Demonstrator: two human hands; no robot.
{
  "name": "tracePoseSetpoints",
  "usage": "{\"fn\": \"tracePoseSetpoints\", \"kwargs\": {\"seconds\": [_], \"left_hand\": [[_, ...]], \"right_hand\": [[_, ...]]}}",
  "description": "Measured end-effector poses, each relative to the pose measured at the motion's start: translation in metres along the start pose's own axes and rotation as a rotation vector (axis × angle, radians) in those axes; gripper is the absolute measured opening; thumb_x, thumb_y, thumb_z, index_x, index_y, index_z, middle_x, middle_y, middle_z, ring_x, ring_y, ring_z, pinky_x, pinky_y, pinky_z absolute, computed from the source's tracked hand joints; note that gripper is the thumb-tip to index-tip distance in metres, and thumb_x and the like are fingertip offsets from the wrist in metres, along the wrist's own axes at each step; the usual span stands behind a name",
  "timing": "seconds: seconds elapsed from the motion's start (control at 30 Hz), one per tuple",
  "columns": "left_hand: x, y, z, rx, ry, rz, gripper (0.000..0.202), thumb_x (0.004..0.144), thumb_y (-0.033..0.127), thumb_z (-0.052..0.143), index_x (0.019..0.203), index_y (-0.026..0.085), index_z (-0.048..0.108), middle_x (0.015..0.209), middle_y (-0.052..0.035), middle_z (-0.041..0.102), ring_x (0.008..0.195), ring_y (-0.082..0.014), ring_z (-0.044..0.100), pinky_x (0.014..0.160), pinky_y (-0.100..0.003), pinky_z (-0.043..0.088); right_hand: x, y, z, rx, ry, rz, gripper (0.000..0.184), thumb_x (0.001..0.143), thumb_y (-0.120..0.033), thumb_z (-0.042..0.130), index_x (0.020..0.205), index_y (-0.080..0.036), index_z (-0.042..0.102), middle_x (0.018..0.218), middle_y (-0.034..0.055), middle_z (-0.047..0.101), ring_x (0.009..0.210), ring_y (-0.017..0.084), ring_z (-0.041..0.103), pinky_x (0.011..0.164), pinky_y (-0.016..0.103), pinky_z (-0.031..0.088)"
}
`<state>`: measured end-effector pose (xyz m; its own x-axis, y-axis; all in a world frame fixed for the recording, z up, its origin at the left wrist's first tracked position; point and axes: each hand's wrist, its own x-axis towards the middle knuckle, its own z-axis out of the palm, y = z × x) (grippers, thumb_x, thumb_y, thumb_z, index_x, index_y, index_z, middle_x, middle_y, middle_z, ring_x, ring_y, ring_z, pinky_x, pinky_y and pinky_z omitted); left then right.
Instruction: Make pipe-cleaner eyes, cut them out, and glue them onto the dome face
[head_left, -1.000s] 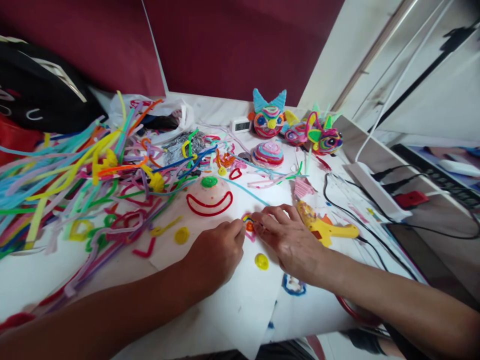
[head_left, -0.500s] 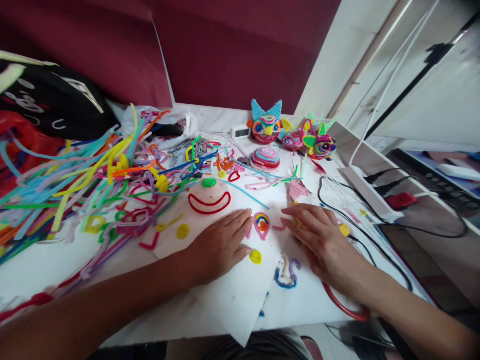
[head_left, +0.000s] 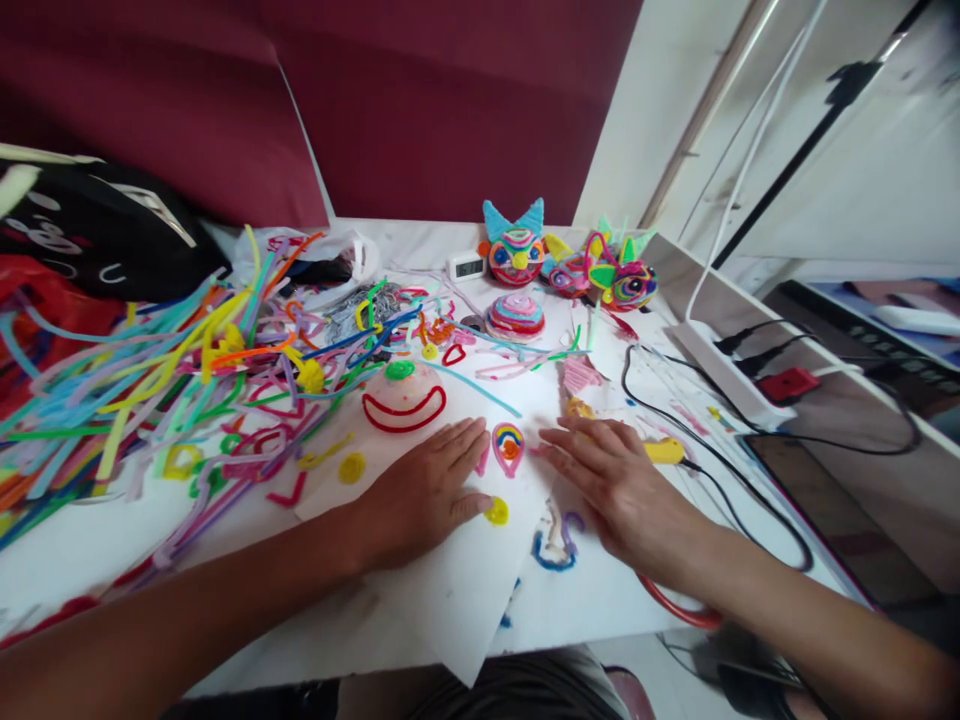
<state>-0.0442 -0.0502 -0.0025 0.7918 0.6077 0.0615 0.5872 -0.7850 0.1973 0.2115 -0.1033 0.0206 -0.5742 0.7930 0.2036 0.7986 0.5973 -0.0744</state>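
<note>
My left hand (head_left: 424, 490) lies flat and open on a white paper sheet (head_left: 450, 590), fingers stretched toward a small rainbow teardrop piece (head_left: 508, 445) made of pipe cleaners. A yellow coil (head_left: 496, 511) sits by its thumb. My right hand (head_left: 615, 480) rests open and flat to the right of the teardrop, partly covering a yellow glue gun (head_left: 664, 450). A white dome with a green top and a red smile (head_left: 401, 395) stands just beyond my left hand. A blue and purple curl (head_left: 553, 540) lies between my wrists.
A big heap of coloured pipe cleaners (head_left: 150, 370) fills the left of the table. Finished pipe-cleaner faces (head_left: 514, 250) and a small clock (head_left: 466, 266) stand at the back. Black cables (head_left: 720, 470) and a power strip (head_left: 724, 370) lie on the right. A black bag (head_left: 90, 230) sits far left.
Both hands let go of the teardrop piece and drew apart, spreading flat on the table either side of it. The view shifted slightly.
</note>
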Motion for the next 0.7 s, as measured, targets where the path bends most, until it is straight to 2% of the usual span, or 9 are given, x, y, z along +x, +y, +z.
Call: {"fn": "tracePoseSetpoints", "kwargs": {"seconds": [0.17,0.27,0.47,0.7], "left_hand": [[-0.006,-0.003,-0.012,-0.004,0.067,-0.031,0.055,0.099,0.034,0.035,0.147,0.009,0.029,0.155,-0.0174,0.026,0.144,-0.0259,0.023,0.116,-0.046,0.030],[-0.012,-0.003,-0.009,0.026,0.022,-0.020,0.061,0.098,0.041,0.038,0.147,0.007,0.027,0.156,-0.0183,0.023,0.145,-0.0266,0.020,0.116,-0.045,0.029],[-0.014,0.000,0.000,0.048,-0.099,-0.019,0.068,0.095,0.045,0.041,0.148,0.005,0.024,0.155,-0.0193,0.023,0.144,-0.0265,0.021,0.117,-0.044,0.025],[-0.013,0.001,0.003,0.038,-0.071,-0.037,0.068,0.094,0.046,0.044,0.147,0.007,0.027,0.154,-0.0183,0.026,0.144,-0.0285,0.023,0.117,-0.048,0.024]], "right_hand": [[0.019,-0.005,0.013,-0.086,-0.061,-0.139,0.047,0.091,-0.015,0.044,0.137,-0.006,0.047,0.145,0.0140,0.047,0.132,0.029,0.042,0.108,0.055,0.030],[0.027,-0.010,0.022,-0.154,-0.064,-0.187,0.047,0.091,-0.014,0.044,0.137,-0.005,0.046,0.147,0.0160,0.041,0.135,0.028,0.040,0.110,0.052,0.030],[0.031,-0.016,0.031,-0.218,-0.046,-0.218,0.045,0.089,-0.012,0.046,0.132,-0.002,0.052,0.142,0.0204,0.047,0.132,0.030,0.045,0.108,0.050,0.037],[0.032,-0.018,0.033,-0.198,-0.052,-0.223,0.045,0.087,-0.010,0.048,0.129,0.002,0.053,0.140,0.0248,0.047,0.132,0.034,0.044,0.109,0.051,0.038]]}}
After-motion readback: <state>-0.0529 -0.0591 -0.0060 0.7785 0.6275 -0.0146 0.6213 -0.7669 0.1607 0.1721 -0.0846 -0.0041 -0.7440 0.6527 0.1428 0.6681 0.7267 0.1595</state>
